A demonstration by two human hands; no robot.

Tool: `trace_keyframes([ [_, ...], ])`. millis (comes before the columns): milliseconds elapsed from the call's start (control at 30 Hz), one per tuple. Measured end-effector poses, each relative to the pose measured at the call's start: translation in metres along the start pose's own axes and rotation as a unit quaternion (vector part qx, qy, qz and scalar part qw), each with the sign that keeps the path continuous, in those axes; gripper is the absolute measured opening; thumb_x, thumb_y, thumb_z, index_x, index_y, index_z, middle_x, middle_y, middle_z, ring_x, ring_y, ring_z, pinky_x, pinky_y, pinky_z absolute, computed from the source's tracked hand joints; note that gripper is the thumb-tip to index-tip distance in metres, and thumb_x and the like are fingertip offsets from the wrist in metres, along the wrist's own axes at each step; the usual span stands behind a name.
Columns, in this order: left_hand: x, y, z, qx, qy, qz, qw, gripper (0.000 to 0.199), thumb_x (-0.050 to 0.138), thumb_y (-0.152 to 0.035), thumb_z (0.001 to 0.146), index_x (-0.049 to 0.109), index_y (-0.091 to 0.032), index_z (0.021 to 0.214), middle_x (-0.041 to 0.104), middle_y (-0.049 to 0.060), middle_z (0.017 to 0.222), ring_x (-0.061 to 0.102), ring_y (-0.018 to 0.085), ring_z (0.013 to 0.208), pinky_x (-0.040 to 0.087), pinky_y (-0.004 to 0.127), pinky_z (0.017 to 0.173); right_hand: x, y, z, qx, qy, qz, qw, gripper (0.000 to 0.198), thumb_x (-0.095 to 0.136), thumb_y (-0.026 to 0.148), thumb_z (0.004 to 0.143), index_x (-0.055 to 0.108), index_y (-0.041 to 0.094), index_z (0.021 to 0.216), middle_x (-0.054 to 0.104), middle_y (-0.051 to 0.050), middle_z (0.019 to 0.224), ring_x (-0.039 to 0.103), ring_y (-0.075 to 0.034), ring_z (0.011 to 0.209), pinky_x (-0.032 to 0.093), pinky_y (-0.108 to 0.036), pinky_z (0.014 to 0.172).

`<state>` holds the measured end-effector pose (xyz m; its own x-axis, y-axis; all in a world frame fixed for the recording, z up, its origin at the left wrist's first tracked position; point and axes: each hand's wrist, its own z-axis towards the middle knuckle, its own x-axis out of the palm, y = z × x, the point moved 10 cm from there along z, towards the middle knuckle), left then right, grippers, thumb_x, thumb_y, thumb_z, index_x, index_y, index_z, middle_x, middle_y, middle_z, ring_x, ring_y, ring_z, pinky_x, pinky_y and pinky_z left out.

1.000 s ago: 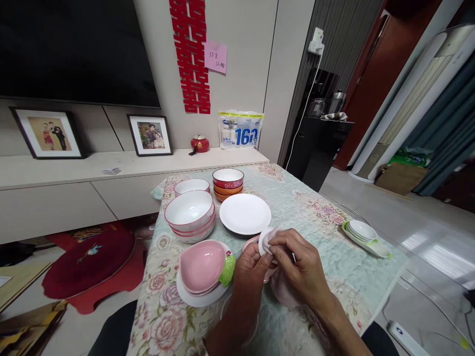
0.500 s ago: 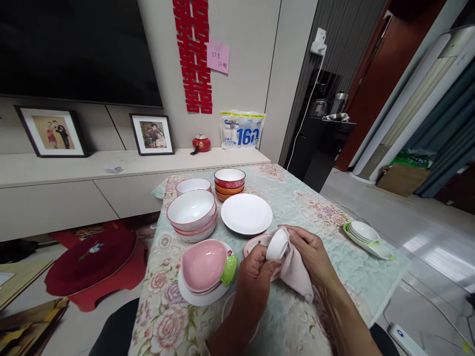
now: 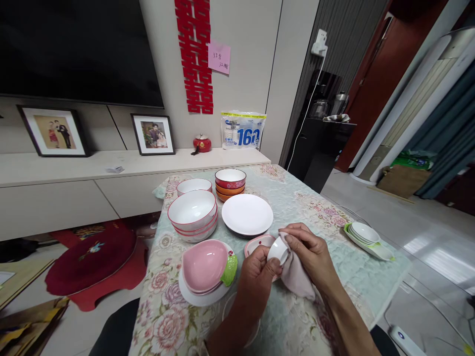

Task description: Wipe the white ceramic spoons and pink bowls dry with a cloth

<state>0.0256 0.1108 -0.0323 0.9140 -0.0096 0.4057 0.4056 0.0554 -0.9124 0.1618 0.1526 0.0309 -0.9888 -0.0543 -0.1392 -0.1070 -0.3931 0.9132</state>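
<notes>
My left hand [image 3: 256, 274] grips a small white dish [image 3: 277, 250] by its edge, holding it tilted above the table. Pinched in my right hand [image 3: 306, 247] is a pale pink cloth [image 3: 298, 278], pressed against the dish's right rim and hanging down below. Behind the held dish, a pink-rimmed dish [image 3: 256, 242] lies partly hidden. Left of my hands, pink peach-shaped bowls [image 3: 205, 266] with a green leaf sit on a white plate [image 3: 191, 296]. A clear round item [image 3: 228, 304] is mostly covered by my left forearm.
Red-rimmed white bowls [image 3: 193, 210], orange and red bowls [image 3: 230, 185] and white plates [image 3: 247, 213] stand stacked on the flowered tablecloth [image 3: 170, 326]. Small white dishes [image 3: 365, 232] rest on a green-edged plate [image 3: 384, 252] at the right. A red stool [image 3: 92, 262] is at the left.
The small dish has turned slightly in my left hand. My right fingers have shifted along its rim with the cloth. The stacks on the table stay put.
</notes>
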Motion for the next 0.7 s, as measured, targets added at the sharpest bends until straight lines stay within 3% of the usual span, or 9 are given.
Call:
trace_keyframes([
  [100, -0.003, -0.004, 0.000, 0.023, -0.008, 0.035, 0.999, 0.019, 0.068, -0.036, 0.083, 0.069, -0.017, 0.081, 0.065, 0.001, 0.070, 0.059, 0.018, 0.066, 0.046, 0.029, 0.064, 0.019, 0.035, -0.012, -0.122, 0.015, -0.109, 0.986, 0.017, 0.067, 0.024, 0.090, 0.081, 0.028, 0.099, 0.064, -0.005, 0.092, 0.064, -0.020, 0.090, 0.053, -0.034, 0.078],
  [200, -0.004, -0.012, 0.000, 0.039, -0.013, 0.074, 0.996, 0.017, 0.067, -0.035, 0.084, 0.069, -0.019, 0.078, 0.065, 0.002, 0.073, 0.058, 0.021, 0.073, 0.046, 0.030, 0.069, 0.039, 0.054, -0.022, -0.185, 0.052, -0.174, 0.966, 0.023, 0.061, 0.019, 0.093, 0.080, 0.028, 0.102, 0.061, -0.005, 0.088, 0.063, -0.020, 0.083, 0.053, -0.033, 0.071],
  [300, -0.007, -0.014, 0.000, 0.046, -0.024, 0.089, 0.995, 0.014, 0.067, -0.031, 0.082, 0.069, -0.019, 0.075, 0.061, 0.000, 0.067, 0.053, 0.018, 0.067, 0.043, 0.029, 0.065, 0.026, 0.047, -0.016, -0.161, 0.011, -0.160, 0.974, 0.018, 0.064, 0.022, 0.092, 0.080, 0.026, 0.100, 0.064, -0.005, 0.089, 0.064, -0.020, 0.086, 0.053, -0.033, 0.075],
  [400, -0.010, -0.008, 0.000, 0.039, -0.036, 0.069, 0.996, 0.010, 0.068, -0.028, 0.079, 0.071, -0.018, 0.077, 0.063, 0.000, 0.068, 0.052, 0.017, 0.064, 0.042, 0.027, 0.062, 0.001, 0.021, -0.005, -0.085, -0.049, -0.110, 0.989, 0.013, 0.068, 0.029, 0.090, 0.079, 0.024, 0.094, 0.067, -0.005, 0.092, 0.065, -0.021, 0.090, 0.052, -0.034, 0.079],
  [533, -0.012, -0.005, 0.002, 0.031, -0.047, 0.053, 0.997, 0.013, 0.068, -0.030, 0.079, 0.071, -0.018, 0.078, 0.061, -0.001, 0.066, 0.051, 0.015, 0.061, 0.041, 0.025, 0.058, -0.004, 0.002, -0.003, -0.007, -0.059, -0.078, 0.995, 0.014, 0.069, 0.034, 0.090, 0.076, 0.022, 0.091, 0.070, -0.005, 0.089, 0.065, -0.020, 0.083, 0.051, -0.032, 0.074],
  [600, -0.011, -0.009, 0.001, 0.031, -0.051, 0.052, 0.997, 0.013, 0.069, -0.030, 0.079, 0.070, -0.018, 0.076, 0.060, -0.002, 0.064, 0.050, 0.015, 0.061, 0.040, 0.025, 0.058, 0.003, 0.013, -0.008, -0.026, -0.054, -0.105, 0.993, 0.011, 0.069, 0.032, 0.090, 0.073, 0.022, 0.090, 0.069, -0.003, 0.085, 0.064, -0.019, 0.078, 0.050, -0.031, 0.071],
  [700, -0.008, -0.017, 0.000, 0.038, -0.042, 0.064, 0.996, 0.013, 0.070, -0.030, 0.080, 0.071, -0.018, 0.075, 0.064, 0.000, 0.070, 0.054, 0.018, 0.069, 0.043, 0.027, 0.065, 0.023, 0.047, -0.018, -0.127, -0.016, -0.168, 0.977, 0.005, 0.069, 0.024, 0.089, 0.073, 0.023, 0.087, 0.066, -0.003, 0.082, 0.063, -0.019, 0.079, 0.050, -0.031, 0.071],
])
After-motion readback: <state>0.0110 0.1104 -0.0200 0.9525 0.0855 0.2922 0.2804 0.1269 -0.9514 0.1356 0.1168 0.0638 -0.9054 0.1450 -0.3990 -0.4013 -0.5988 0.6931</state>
